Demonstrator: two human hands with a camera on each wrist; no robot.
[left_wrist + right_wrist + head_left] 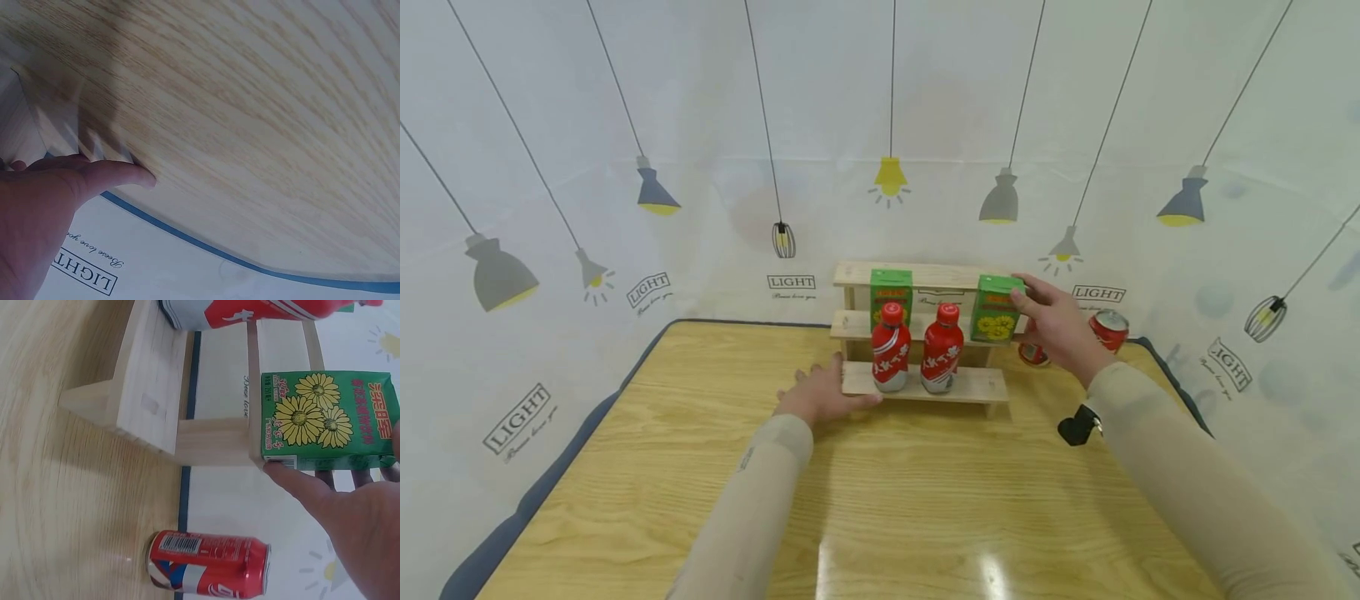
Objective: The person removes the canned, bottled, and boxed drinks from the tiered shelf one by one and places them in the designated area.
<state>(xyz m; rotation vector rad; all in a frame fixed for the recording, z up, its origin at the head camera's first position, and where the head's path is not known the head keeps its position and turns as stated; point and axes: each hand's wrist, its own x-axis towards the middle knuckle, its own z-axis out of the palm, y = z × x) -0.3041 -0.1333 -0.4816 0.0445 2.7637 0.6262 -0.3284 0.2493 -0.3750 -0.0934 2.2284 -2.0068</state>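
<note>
In the head view, a three-tier wooden rack [981, 385] stands at the back of the table. My right hand [1063, 329] grips a green drink carton [996, 315] at the right end of the middle tier. The right wrist view shows the carton's yellow flowers [312, 412], with fingers passing behind it. My left hand [820, 395] rests against the rack's lower left end, fingers spread and thumb along the bottom tier's front edge. Another green carton [891, 283] is on the middle tier's left. Two red bottles [891, 357] stand upright on the bottom tier.
Right of the rack, a red can [1108, 331] stands on the table, and a second red can [1033, 355] is partly behind my right hand. Printed cloth walls [715, 208] enclose the wooden table [700, 375]. A black object [1077, 427] hangs by my right wrist.
</note>
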